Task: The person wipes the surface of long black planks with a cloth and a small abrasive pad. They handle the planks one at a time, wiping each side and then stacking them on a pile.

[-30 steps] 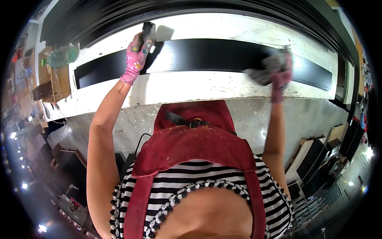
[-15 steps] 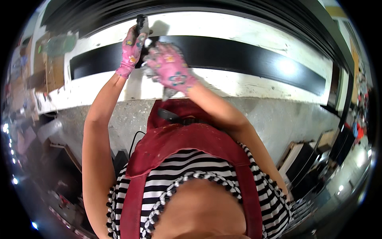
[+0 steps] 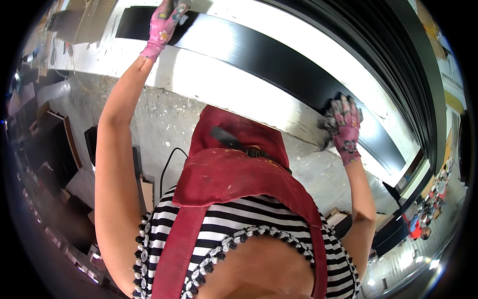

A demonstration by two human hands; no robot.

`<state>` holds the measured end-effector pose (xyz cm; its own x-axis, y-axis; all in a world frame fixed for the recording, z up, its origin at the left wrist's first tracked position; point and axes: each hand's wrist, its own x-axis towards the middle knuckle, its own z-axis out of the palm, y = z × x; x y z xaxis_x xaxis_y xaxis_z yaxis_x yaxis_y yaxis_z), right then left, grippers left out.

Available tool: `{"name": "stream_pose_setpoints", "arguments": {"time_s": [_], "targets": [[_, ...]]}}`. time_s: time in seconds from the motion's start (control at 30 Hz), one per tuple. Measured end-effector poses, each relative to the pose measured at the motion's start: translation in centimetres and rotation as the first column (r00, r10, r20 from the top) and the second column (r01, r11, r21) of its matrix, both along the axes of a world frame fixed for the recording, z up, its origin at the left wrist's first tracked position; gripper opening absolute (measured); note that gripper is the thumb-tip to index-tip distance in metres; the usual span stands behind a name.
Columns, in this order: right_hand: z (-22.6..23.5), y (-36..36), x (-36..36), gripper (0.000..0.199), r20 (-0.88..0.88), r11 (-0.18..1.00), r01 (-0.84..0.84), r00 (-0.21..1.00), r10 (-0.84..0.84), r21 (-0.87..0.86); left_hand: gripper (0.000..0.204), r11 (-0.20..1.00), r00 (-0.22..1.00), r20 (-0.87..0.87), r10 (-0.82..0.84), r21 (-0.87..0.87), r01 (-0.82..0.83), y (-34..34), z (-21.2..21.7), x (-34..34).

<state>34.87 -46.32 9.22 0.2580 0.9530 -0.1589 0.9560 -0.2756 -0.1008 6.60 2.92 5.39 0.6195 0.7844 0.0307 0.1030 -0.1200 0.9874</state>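
A long black board (image 3: 279, 74) lies on a white, scuffed work surface (image 3: 224, 82). My right hand (image 3: 347, 127), in a pink flowered glove with grey-stained fingers, presses a dark grey rag (image 3: 328, 127) onto the board towards its right end. Part of the rag hangs out beside the thumb, blurred. Near the board's left end is my left hand (image 3: 164, 27), in a matching glove, with its fingers bent. A small pale bit shows by its fingertips, but the top edge of the picture cuts off the rest, so what it grips cannot be made out.
Long black ridged strips (image 3: 393, 65) stand along the far and right side of the work surface. Cardboard (image 3: 89, 22) lies at the far left. Dark panels (image 3: 45, 149) lean low on the left. At the far right is a person in red (image 3: 414, 228).
My right hand has swept with the rag from beside my left hand to near the board's right end. My view has turned right; my left hand stays by the left end.
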Motion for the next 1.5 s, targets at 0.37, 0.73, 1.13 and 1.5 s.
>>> {"name": "stream_pose_setpoints", "arguments": {"time_s": [0.37,0.73,1.13,1.5], "targets": [[-1.4,30.6,-14.5,0.065,-0.016,0.838,-0.447,0.880,0.475,0.313,0.047,0.918,0.996,-0.053,0.077,0.394,-0.050,2.4,-2.9,-0.1],[-0.8,11.7,-2.4,0.071,0.002,0.992,-0.037,0.999,0.037,0.124,0.033,0.507,0.460,-0.252,0.852,0.619,-0.600,11.3,-6.5,-11.0],[-1.2,44.7,-18.7,0.076,-0.153,0.858,-0.472,0.850,0.504,0.201,0.073,0.581,0.490,0.391,0.779,-0.157,-0.798,10.8,-10.0,-10.9],[-3.0,59.3,-28.8,0.060,0.002,0.891,-0.376,0.921,0.388,0.253,0.073,0.579,0.295,0.507,0.810,-0.604,-0.548,9.2,-4.2,-10.9]]}}
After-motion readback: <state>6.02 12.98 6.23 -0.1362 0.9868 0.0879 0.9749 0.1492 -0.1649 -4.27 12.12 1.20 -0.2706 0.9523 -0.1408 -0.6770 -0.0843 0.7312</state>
